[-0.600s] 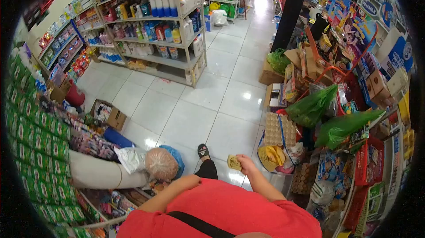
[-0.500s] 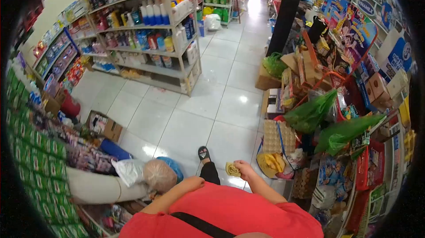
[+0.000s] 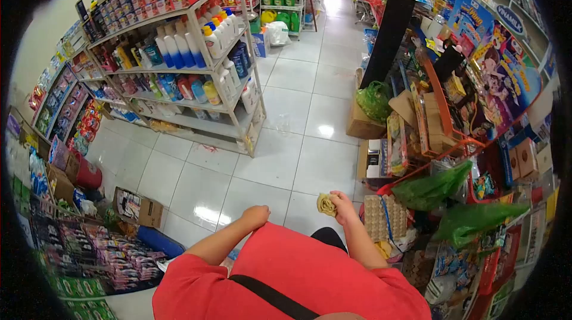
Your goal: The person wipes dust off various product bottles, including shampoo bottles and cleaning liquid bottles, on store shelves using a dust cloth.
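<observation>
My right hand (image 3: 342,207) is closed around a rolled yellowish cloth (image 3: 326,205), which sticks out to the left of my fingers above the tiled floor. My left hand (image 3: 256,217) is curled in front of the red shirt (image 3: 298,266), at its front edge. What its fingers hold, if anything, is hidden. To the right of my right forearm are stacked egg trays (image 3: 381,218) with a blue strap across them. A green plastic bag (image 3: 438,189) lies just behind the trays.
A metal shelf (image 3: 214,72) of bottles stands ahead on the left. An open cardboard box (image 3: 137,208) and a red bin (image 3: 89,171) sit on the left floor. Crowded goods and a dark upright panel (image 3: 387,40) line the right. White tiles (image 3: 277,153) run between.
The view has moved forward along the aisle, with the shelf now larger. Both hands sit higher in view, the left one farther out from the body. The cloth stays in my right hand.
</observation>
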The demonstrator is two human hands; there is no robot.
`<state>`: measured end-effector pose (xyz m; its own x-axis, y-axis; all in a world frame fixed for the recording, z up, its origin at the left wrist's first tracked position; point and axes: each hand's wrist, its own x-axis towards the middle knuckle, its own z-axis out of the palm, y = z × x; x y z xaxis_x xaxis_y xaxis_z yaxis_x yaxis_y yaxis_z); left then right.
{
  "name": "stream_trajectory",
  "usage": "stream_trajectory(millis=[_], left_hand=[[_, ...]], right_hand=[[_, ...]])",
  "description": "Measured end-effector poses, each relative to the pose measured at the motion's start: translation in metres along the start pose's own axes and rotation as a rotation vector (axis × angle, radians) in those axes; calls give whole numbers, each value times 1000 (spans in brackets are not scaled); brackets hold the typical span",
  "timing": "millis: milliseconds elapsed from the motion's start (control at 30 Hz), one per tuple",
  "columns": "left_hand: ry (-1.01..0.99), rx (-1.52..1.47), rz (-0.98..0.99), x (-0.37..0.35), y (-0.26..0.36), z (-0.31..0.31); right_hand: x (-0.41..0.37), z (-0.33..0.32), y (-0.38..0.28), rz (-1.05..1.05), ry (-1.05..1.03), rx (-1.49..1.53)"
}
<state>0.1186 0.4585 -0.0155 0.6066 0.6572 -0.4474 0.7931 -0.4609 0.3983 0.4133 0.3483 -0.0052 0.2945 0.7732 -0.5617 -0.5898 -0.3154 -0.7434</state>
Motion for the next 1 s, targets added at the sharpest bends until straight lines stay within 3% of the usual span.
stream_trajectory(millis=[67, 167, 267, 367, 433, 467, 600, 733, 833, 867, 1000], left_hand=[[-12, -63, -72, 21, 1, -13], [172, -93, -84, 71, -25, -2], [134, -558, -324, 110, -10, -47], [224, -509, -375, 166, -16, -87], [475, -399, -351, 190, -4, -134], [569, -487, -367, 204, -3, -156], [947, -708, -327, 243, 19, -255], [1197, -908, -149, 271, 23, -311], [1289, -672, -149, 293, 16, -347], [1268, -720, -194, 298, 17, -364], [1402, 1, -196, 322, 17, -449]], right_hand=[[28, 4, -12, 32, -12, 43], [78, -14, -17, 123, -18, 67], [153, -37, -37, 172, -23, 47], [226, -34, -95, 175, -35, 18], [289, -30, -135, 138, -169, -33], [319, -21, -158, 113, -269, -32], [350, 62, -269, 6, -280, -124], [387, 101, -305, 57, -403, -122], [412, 120, -305, 137, -468, -150], [423, 122, -300, 179, -479, -158], [470, 127, -291, 289, -421, -150]])
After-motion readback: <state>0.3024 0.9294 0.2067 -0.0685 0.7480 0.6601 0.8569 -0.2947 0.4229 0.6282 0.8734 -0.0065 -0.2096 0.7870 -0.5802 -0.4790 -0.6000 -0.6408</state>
